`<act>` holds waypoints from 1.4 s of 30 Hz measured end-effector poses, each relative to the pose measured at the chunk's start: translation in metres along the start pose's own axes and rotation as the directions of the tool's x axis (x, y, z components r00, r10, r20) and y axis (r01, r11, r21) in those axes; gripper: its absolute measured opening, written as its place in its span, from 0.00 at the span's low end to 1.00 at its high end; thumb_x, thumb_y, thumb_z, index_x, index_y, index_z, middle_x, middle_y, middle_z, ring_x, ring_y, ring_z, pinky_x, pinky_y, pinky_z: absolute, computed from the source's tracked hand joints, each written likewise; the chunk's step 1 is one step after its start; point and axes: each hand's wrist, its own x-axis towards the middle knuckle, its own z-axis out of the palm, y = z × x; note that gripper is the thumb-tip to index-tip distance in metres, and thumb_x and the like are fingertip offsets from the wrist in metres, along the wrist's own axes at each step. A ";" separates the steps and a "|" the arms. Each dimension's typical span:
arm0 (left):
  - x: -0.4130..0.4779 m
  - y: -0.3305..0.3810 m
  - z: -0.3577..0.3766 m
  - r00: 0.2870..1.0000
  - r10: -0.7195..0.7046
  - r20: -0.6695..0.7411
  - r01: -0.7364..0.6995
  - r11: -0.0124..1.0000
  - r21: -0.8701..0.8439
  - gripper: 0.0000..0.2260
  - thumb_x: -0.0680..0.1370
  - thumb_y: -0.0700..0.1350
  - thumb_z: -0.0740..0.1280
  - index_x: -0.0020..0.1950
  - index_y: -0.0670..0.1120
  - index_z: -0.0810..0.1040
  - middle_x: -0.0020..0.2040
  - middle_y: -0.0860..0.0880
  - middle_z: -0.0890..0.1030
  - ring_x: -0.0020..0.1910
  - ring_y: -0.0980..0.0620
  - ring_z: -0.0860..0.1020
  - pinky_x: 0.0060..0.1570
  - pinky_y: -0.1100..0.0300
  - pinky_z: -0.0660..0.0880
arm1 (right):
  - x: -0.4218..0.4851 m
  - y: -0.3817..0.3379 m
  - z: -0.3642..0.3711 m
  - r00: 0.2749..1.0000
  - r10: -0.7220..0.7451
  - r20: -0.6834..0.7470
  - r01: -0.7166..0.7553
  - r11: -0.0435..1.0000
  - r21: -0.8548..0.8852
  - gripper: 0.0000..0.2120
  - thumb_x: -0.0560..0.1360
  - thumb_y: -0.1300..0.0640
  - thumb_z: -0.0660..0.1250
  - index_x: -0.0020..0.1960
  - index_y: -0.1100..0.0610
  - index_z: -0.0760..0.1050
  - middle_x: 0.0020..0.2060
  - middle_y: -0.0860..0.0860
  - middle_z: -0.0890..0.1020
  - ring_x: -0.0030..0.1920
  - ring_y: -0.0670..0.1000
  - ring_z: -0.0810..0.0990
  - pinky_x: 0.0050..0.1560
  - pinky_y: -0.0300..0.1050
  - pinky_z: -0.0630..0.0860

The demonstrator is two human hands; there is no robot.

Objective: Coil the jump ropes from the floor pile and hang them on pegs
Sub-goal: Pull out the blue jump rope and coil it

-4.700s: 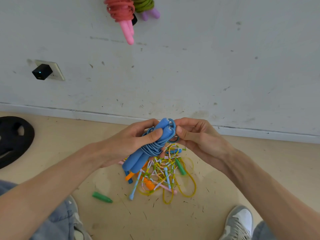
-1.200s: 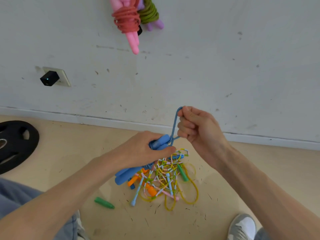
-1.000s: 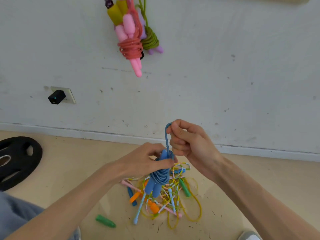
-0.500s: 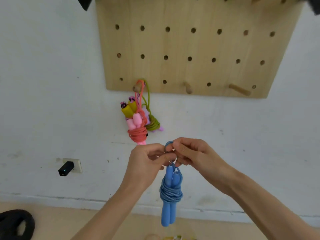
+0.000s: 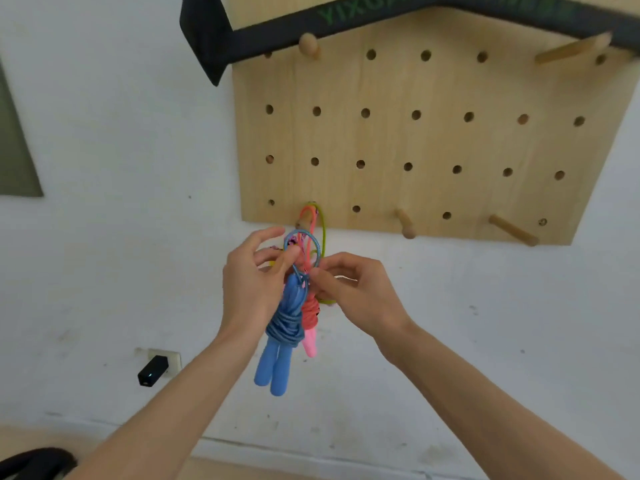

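Note:
A coiled blue jump rope [image 5: 282, 336] hangs from both my hands, its two handles pointing down and a small loop standing up at the top. My left hand [image 5: 254, 282] pinches the left side of that loop. My right hand [image 5: 349, 289] pinches the rope just below the loop on the right. The loop sits just below a wooden peg [image 5: 304, 221] in the bottom row of the wooden pegboard [image 5: 433, 140]. That peg carries a pink rope bundle [image 5: 310, 317] and a green rope loop [image 5: 323, 230], partly hidden behind my hands.
Two free pegs [image 5: 405, 225] [image 5: 512, 230] stick out of the bottom row to the right; more pegs sit in the top row under a black strap [image 5: 221, 36]. A black plug [image 5: 152, 370] is in a wall socket at lower left. A black weight plate [image 5: 34, 462] lies on the floor.
I have lifted the blue coiled rope from above the floor pile up to the pegboard. My view rose with it, and the loop now sits close under the left bottom peg.

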 end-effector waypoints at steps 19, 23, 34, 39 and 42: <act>0.105 -0.026 0.013 0.980 0.145 0.137 -0.179 0.942 0.283 0.02 0.75 0.50 0.77 0.46 0.54 0.86 0.40 0.56 0.86 0.43 0.55 0.84 0.51 0.50 0.81 | 0.084 0.028 0.050 0.926 0.199 -0.320 -0.157 0.976 0.153 0.03 0.75 0.59 0.76 0.46 0.59 0.86 0.39 0.56 0.88 0.42 0.54 0.88 0.53 0.53 0.85; 0.110 -0.028 0.012 0.976 0.146 0.163 -0.190 0.935 0.298 0.06 0.75 0.47 0.77 0.43 0.58 0.84 0.40 0.57 0.85 0.43 0.56 0.84 0.50 0.52 0.82 | 0.069 0.035 0.048 0.920 -0.054 -0.389 -0.080 0.944 -0.320 0.13 0.72 0.49 0.78 0.53 0.52 0.82 0.43 0.42 0.81 0.47 0.47 0.81 0.49 0.45 0.78; 0.099 -0.034 0.016 0.983 0.101 0.155 -0.141 0.951 0.276 0.07 0.75 0.43 0.77 0.47 0.54 0.83 0.41 0.54 0.85 0.42 0.52 0.85 0.50 0.48 0.82 | 0.044 0.058 0.026 0.927 0.090 -0.363 -0.269 0.835 -0.480 0.21 0.70 0.39 0.77 0.54 0.49 0.74 0.45 0.46 0.82 0.47 0.52 0.82 0.48 0.51 0.80; 0.096 -0.035 0.016 0.988 0.075 0.139 -0.107 0.964 0.242 0.07 0.75 0.43 0.78 0.50 0.50 0.83 0.43 0.53 0.86 0.41 0.52 0.85 0.49 0.48 0.83 | 0.050 0.050 0.009 0.906 0.047 -0.420 -0.260 0.846 -0.466 0.20 0.68 0.46 0.77 0.56 0.50 0.76 0.46 0.48 0.82 0.47 0.52 0.82 0.49 0.52 0.81; 0.096 -0.036 0.018 0.992 0.058 0.116 -0.084 0.968 0.237 0.07 0.74 0.44 0.79 0.49 0.50 0.84 0.43 0.53 0.86 0.42 0.52 0.85 0.50 0.47 0.83 | 0.056 0.049 0.006 0.904 -0.020 -0.427 -0.225 0.827 -0.516 0.20 0.70 0.50 0.75 0.59 0.52 0.77 0.51 0.50 0.81 0.50 0.55 0.82 0.50 0.53 0.81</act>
